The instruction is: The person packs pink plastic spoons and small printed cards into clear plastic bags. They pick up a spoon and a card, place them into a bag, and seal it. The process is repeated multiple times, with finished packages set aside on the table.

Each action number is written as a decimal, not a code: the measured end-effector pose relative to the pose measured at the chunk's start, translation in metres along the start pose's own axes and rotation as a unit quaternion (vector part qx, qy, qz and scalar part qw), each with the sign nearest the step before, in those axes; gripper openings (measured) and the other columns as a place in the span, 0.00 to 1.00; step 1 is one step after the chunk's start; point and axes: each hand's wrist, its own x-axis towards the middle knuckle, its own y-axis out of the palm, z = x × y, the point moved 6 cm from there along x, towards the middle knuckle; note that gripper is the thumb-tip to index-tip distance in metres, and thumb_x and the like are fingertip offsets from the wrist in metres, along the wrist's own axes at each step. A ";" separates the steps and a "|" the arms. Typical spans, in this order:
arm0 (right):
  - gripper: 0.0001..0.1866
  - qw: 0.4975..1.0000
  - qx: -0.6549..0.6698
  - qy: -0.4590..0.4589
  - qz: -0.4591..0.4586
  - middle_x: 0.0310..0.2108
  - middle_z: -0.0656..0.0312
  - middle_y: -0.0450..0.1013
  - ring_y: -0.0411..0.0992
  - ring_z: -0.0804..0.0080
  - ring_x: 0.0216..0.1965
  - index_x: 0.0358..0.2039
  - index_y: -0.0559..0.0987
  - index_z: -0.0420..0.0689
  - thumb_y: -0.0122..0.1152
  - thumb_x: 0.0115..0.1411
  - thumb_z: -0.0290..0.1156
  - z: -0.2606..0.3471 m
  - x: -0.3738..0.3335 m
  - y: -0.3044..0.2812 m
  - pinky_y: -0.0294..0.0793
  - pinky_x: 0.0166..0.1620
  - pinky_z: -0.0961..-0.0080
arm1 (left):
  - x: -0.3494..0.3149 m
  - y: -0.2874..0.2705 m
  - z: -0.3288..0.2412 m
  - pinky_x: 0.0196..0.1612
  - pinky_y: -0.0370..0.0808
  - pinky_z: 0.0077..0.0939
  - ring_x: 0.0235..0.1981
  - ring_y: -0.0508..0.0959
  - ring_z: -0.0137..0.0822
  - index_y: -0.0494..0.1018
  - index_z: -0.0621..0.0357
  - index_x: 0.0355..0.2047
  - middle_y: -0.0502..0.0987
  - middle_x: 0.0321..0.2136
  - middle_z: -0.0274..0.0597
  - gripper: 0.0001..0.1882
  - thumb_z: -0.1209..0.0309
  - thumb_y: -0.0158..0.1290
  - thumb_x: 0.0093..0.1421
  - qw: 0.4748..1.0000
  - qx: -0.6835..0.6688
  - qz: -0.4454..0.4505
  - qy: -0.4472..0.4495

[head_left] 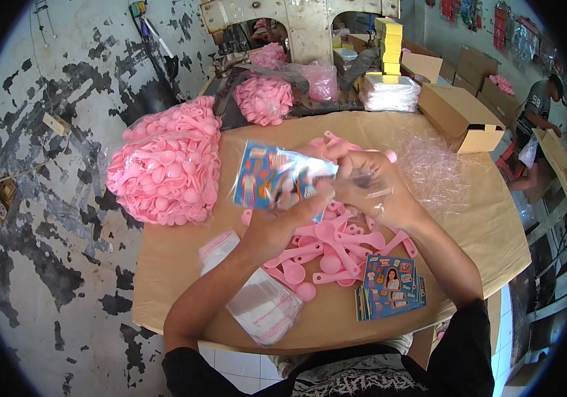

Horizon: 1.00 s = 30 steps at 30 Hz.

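Above the middle of the table, a blue printed card in a clear plastic bag (257, 173) is held up between both hands. My left hand (302, 210) grips it from below, thumb on its front. At the bag's right end, the fingers of my right hand (373, 182) are closed on the plastic, and a bit of clear film shows by them. Under both hands lies a loose heap of pink plastic scoops (336, 248). A stack of blue printed cards (392, 288) sits below my right forearm. Flat clear bags (263, 304) lie beside my left forearm.
A large bag of pink scoops (167, 165) stands at the left table edge, a smaller one (263, 99) at the back. Clear plastic strips (432, 172) litter the right side. A cardboard box (462, 116) is at back right. Another person (541, 106) sits far right.
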 end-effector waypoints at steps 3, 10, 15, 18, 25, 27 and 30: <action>0.18 0.973 -0.089 -0.081 0.197 0.23 0.61 0.74 0.70 0.75 0.25 0.37 0.79 0.40 0.61 0.62 0.44 -0.006 -0.001 0.004 0.69 0.32 0.73 | 0.000 -0.021 0.008 0.66 0.59 0.49 0.62 0.64 0.50 0.61 0.55 0.53 0.67 0.58 0.52 0.19 0.74 0.50 0.63 1.000 -0.006 -0.022 -0.015; 0.19 0.884 -0.361 0.010 0.298 0.28 0.58 0.75 0.74 0.64 0.30 0.40 0.78 0.41 0.62 0.57 0.43 -0.086 -0.011 -0.007 0.72 0.35 0.68 | 0.007 -0.034 0.011 0.64 0.63 0.42 0.61 0.66 0.45 0.63 0.55 0.55 0.67 0.58 0.53 0.23 0.82 0.52 0.60 0.996 -0.047 -0.068 -0.027; 0.15 0.881 -0.362 0.041 0.301 0.25 0.58 0.74 0.73 0.69 0.26 0.35 0.76 0.40 0.59 0.62 0.41 -0.065 -0.001 -0.014 0.71 0.32 0.72 | 0.002 -0.049 0.017 0.65 0.60 0.46 0.63 0.64 0.49 0.63 0.52 0.55 0.64 0.60 0.50 0.22 0.76 0.53 0.62 0.993 -0.059 -0.085 -0.047; 0.11 0.955 -0.264 -0.015 0.134 0.25 0.59 0.75 0.72 0.72 0.28 0.38 0.74 0.39 0.55 0.62 0.35 -0.039 0.011 -0.037 0.71 0.33 0.75 | 0.002 -0.054 0.014 0.67 0.56 0.50 0.64 0.61 0.52 0.63 0.49 0.56 0.62 0.62 0.47 0.21 0.70 0.53 0.63 0.992 -0.056 -0.103 -0.053; 0.14 0.980 0.097 -0.118 -0.129 0.27 0.63 0.76 0.69 0.82 0.28 0.37 0.77 0.39 0.48 0.70 0.36 -0.027 0.009 -0.056 0.68 0.33 0.82 | 0.003 -0.056 0.019 0.68 0.57 0.47 0.65 0.61 0.51 0.61 0.48 0.59 0.60 0.64 0.47 0.22 0.61 0.47 0.67 0.987 -0.087 -0.122 -0.050; 0.14 0.979 0.089 -0.130 -0.132 0.27 0.64 0.76 0.69 0.82 0.28 0.37 0.78 0.39 0.49 0.70 0.36 -0.027 0.008 -0.046 0.68 0.33 0.82 | 0.004 -0.047 0.019 0.65 0.62 0.43 0.64 0.62 0.45 0.59 0.48 0.59 0.59 0.64 0.48 0.22 0.61 0.49 0.67 0.985 -0.129 -0.107 -0.050; 0.14 0.979 0.089 -0.132 -0.131 0.26 0.65 0.75 0.67 0.83 0.27 0.37 0.79 0.39 0.51 0.69 0.36 -0.023 0.005 -0.035 0.67 0.32 0.83 | 0.003 -0.036 0.025 0.63 0.67 0.39 0.63 0.63 0.41 0.57 0.48 0.59 0.58 0.64 0.49 0.23 0.62 0.49 0.67 0.979 -0.180 -0.080 -0.051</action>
